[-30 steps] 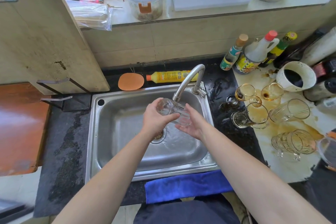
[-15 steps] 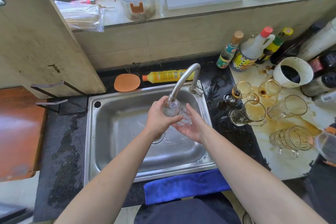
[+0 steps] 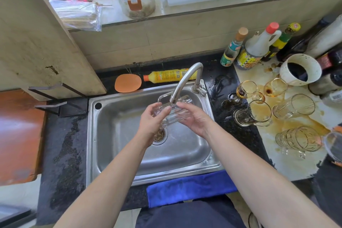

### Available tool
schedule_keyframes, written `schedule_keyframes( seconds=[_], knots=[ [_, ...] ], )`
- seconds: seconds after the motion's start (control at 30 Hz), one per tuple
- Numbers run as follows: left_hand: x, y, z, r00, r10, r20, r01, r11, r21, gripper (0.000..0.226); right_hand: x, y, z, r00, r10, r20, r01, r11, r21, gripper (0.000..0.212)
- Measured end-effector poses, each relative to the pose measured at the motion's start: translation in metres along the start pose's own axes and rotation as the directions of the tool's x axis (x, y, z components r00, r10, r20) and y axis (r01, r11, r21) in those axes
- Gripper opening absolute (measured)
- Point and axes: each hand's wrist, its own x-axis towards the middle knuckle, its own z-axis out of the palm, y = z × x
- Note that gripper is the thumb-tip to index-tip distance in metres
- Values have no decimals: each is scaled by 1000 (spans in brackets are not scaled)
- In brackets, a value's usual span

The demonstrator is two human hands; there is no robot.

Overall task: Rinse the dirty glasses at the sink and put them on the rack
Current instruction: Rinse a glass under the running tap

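- Holds 1 clear glass [image 3: 173, 114] on its side just under the tap [image 3: 185, 81], above the sink [image 3: 120, 135].
- Grips its left end with left hand [image 3: 150, 124], fingers curled round.
- Wraps right hand [image 3: 197, 122] over its right end, fingers apparently curled.
- Shows about 6 stained glasses [image 3: 294, 107] on the spill-marked surface [image 3: 296, 168], right of the sink.

- A home kitchen: steel sink [image 3: 114, 135] with a curved tap [image 3: 187, 77], set in a dark counter [image 3: 63, 144].
- Sauce bottles [image 3: 257, 50] and dish soap [image 3: 170, 76] line the tiled wall [image 3: 166, 33].
- Stained glasses [image 3: 294, 106] lie beside the sink.
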Motion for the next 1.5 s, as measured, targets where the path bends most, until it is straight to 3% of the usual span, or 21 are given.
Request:
schedule_keyframes(
  seconds=[0.17,0.27,0.37,0.43,0.5,0.57,0.63,0.7,0.87,0.97,1.07,1.17,1.23,1.3,1.4,1.5],
  knots=[
    [0,0,-5,999,47,12,-47,999,-10,47,-1,-5,4,993,88,-84,-98,989,-115,72],
    [0,0,-5,999,49,13,-49,999,-17,45,-1,-3,5,994,63,-90,-77,984,-160,83],
    [2,3,-3,996,-45,71,49,998,-51,71,-5,1,4,997,-12,-80,-1,986,-168,69],
    [5,8,-5,973,-174,153,191,976,-101,88,-4,6,0,998,-20,-53,13,990,-139,80],
    [5,11,-9,942,-253,222,287,948,-138,83,-5,9,-4,999,-31,-12,30,993,-113,85],
    [5,9,-11,938,-251,241,293,943,-160,73,-8,11,-6,998,-45,37,49,994,-100,70],
    [4,5,-12,957,-206,204,244,952,-184,75,-12,9,-9,996,-28,89,28,1000,-2,50],
    [1,5,-10,983,-115,147,138,978,-158,73,-12,6,-11,997,27,66,-34,994,107,49],
    [-4,4,2,977,146,157,-171,973,157,88,-9,2,-3,984,148,-102,-159,981,-113,73],
    [-3,2,4,975,150,164,-186,956,229,107,-5,6,-7,978,152,-142,-170,977,-129,75],
    [3,1,1,988,59,143,-86,978,188,119,-5,7,-10,990,79,-113,-92,989,-117,73],
    [7,7,1,991,-110,76,102,990,102,101,-8,8,-11,995,-9,-98,-1,995,-102,61],
    [8,9,-1,991,-120,64,117,992,41,86,-8,7,-10,994,-23,-102,11,993,-115,63],
    [8,8,-3,998,-39,57,37,999,30,80,-10,2,-4,996,16,-90,-28,992,-127,58],
    [6,10,1,972,222,71,-233,932,276,64,-10,-3,-3,987,99,-125,-110,990,-86,59],
    [1,13,11,929,340,143,-369,858,357,71,-4,-1,-7,970,148,-195,-153,988,-13,66]
  ],
)
